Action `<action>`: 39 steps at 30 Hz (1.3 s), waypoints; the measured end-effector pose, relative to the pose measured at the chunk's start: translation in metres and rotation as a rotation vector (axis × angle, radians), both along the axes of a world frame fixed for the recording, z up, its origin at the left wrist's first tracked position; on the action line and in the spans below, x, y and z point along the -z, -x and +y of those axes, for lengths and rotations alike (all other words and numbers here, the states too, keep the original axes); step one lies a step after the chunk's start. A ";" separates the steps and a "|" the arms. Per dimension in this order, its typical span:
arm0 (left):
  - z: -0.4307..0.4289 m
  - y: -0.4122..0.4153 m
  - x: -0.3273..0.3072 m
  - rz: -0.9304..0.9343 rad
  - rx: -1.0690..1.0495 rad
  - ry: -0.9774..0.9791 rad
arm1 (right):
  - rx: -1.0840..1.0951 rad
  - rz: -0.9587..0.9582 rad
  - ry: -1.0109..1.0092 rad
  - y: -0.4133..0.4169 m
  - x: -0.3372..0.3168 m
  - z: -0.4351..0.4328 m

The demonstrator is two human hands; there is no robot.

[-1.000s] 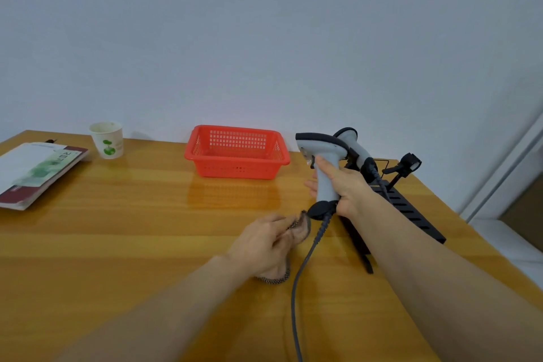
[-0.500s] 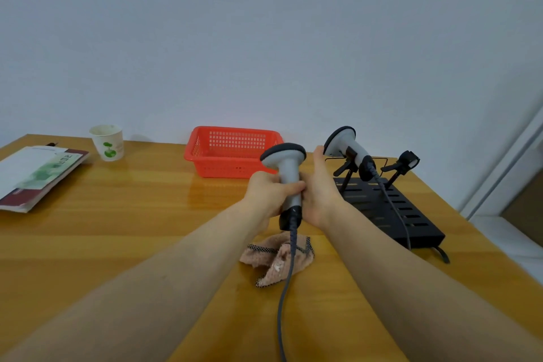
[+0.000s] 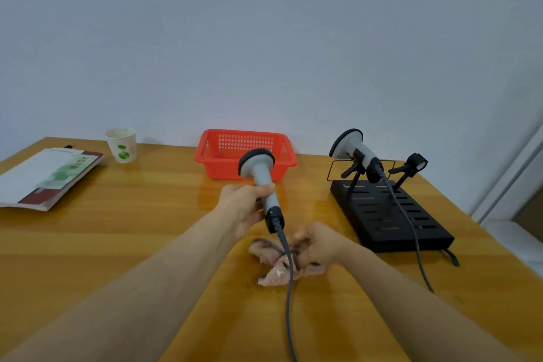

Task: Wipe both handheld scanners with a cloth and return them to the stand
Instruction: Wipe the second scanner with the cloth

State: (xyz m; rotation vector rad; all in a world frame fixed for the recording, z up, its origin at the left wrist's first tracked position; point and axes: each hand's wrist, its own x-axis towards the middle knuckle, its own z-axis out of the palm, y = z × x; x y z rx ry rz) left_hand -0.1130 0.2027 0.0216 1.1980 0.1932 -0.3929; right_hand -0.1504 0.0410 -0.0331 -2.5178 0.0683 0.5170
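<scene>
Here the first scanner point(image 3: 260, 173) is gripped round its handle by the left hand point(image 3: 246, 206), head up, above the table point(image 3: 117, 229). The pink cloth point(image 3: 274, 273) beneath is pinched by the curled right hand point(image 3: 318, 247) — the second scanner point(image 3: 352, 153) is perched on the black stand point(image 3: 390, 220).

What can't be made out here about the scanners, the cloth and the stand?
- Head view, grey handheld scanner: its scan window faces away; the left hand covers part of the handle.
- Crumpled pink cloth: partly under the blurred right hand gripping it.
- Scanner's grey cable: cut off by the bottom edge.
- Red plastic basket: floor hidden behind its near wall.
</scene>
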 end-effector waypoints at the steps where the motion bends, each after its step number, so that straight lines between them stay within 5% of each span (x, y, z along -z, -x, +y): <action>1: 0.001 0.001 0.001 0.001 0.003 0.012 | 0.044 -0.060 0.079 0.000 0.001 -0.002; 4: 0.003 0.000 0.002 -0.015 0.008 0.029 | 0.278 -0.206 0.117 0.002 -0.008 -0.013; 8: -0.001 -0.001 0.006 -0.028 0.013 0.022 | 0.484 -0.471 -0.281 -0.001 -0.047 -0.019; 15: -0.023 0.005 0.012 -0.132 0.068 -0.029 | 0.300 -0.459 -0.734 -0.006 -0.073 0.001; 17: -0.025 0.006 0.012 -0.189 0.073 -0.065 | 0.333 -0.482 -0.723 -0.008 -0.070 0.007; 23: -0.028 0.008 0.015 -0.329 0.125 -0.203 | 0.392 -0.610 -0.262 -0.013 -0.067 0.019; 32: -0.025 0.006 0.018 -0.331 0.126 -0.198 | 0.542 -0.465 -0.643 -0.019 -0.066 0.014; 39: -0.023 0.005 0.017 -0.369 0.162 -0.244 | 0.473 -0.571 -0.439 -0.024 -0.069 0.019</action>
